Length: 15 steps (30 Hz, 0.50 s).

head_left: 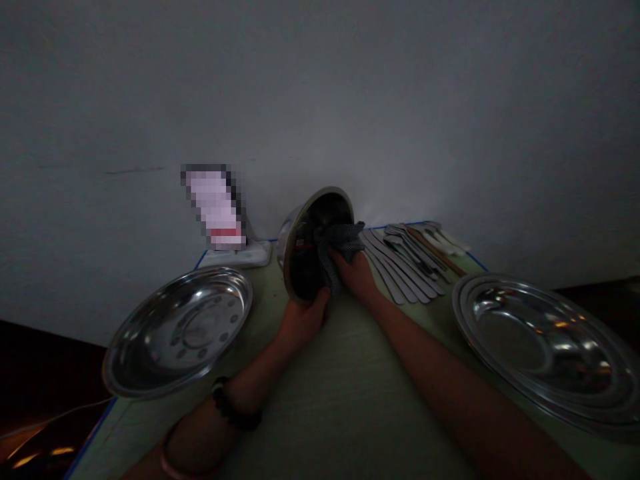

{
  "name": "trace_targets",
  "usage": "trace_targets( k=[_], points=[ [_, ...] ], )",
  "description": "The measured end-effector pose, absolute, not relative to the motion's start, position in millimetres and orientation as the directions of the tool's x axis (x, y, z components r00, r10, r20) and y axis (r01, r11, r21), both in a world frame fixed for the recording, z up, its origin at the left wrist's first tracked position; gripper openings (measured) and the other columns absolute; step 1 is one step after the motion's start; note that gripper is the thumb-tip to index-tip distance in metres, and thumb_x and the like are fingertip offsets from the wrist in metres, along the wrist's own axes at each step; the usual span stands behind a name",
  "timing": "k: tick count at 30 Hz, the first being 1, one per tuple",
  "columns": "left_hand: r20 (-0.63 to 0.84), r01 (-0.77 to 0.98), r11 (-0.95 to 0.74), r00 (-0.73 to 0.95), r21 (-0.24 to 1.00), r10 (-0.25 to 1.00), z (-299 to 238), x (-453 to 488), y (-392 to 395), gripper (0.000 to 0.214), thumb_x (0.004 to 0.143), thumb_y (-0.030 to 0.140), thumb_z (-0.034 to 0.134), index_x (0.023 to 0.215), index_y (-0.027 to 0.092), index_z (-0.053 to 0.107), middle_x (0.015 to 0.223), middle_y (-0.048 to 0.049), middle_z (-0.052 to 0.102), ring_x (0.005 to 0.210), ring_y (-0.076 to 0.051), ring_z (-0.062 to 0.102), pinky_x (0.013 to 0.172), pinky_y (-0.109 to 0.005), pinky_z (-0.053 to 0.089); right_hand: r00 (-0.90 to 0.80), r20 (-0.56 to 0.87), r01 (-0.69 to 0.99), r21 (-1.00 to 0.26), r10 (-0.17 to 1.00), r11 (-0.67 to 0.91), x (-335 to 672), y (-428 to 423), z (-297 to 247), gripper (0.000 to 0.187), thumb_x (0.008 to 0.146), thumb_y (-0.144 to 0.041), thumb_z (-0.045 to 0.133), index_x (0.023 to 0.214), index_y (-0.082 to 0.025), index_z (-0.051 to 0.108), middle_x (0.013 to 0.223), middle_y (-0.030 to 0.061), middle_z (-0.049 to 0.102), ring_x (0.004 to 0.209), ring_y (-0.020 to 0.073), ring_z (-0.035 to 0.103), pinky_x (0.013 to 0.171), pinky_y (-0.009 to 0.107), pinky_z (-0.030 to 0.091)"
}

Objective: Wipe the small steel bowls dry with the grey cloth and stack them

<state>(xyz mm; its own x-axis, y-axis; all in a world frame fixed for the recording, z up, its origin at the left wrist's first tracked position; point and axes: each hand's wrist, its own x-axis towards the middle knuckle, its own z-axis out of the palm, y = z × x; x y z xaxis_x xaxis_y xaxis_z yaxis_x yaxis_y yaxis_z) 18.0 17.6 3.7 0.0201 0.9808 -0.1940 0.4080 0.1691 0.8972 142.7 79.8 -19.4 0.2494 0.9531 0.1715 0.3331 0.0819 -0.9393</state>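
Note:
A shiny steel bowl (pixel 289 241) is tipped on its side in the middle, its dark inside facing right and toward me. My left hand (pixel 305 321) is closed on the lower part of its rim. A grey patterned cloth (pixel 345 238) is bunched in my right hand (pixel 356 272), held at the bowl's opening. Part of the cloth hangs down beside my left thumb. The fingers of my right hand are partly covered by the cloth.
On the left lies a wide steel basin (pixel 175 333); stacked steel basins (pixel 530 333) are at the right. Several knives, forks and spoons (pixel 405 267) lie behind my right hand. A blurred-out phone (pixel 217 207) stands on a white base (pixel 245 255) by the wall (pixel 320 100).

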Motion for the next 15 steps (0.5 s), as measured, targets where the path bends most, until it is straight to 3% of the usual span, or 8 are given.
trace_targets(
  k=[12, 15],
  points=[
    [-0.17, 0.444, 0.138, 0.032, 0.885, 0.985, 0.9, 15.8, 17.3, 0.041, 0.081, 0.042, 0.046, 0.045, 0.022, 0.046, 0.043, 0.0017, 0.047, 0.046, -0.013, 0.048, 0.052, -0.027, 0.04, 0.255, 0.175, 0.315, -0.945, 0.951, 0.089, 142.6, 80.3, -20.1, 0.04, 0.08, -0.052, 0.059, 0.085, -0.014, 0.071, 0.076, 0.0098, 0.072, 0.082, 0.0264, 0.069, 0.073, 0.034, 0.049],
    [-0.158, 0.444, 0.123, 0.043, 0.888, 0.986, -0.3, 15.9, 16.1, 0.038, 0.082, 0.04, 0.046, 0.048, 0.022, 0.046, 0.044, 0.0019, 0.048, 0.046, -0.013, 0.048, 0.053, -0.027, 0.04, 0.272, 0.138, 0.238, -0.969, 0.952, 0.073, 143.1, 80.4, -20.1, 0.05, 0.083, -0.06, 0.049, 0.088, -0.014, 0.07, 0.073, 0.009, 0.071, 0.082, 0.0264, 0.069, 0.073, 0.035, 0.05]
  ],
)
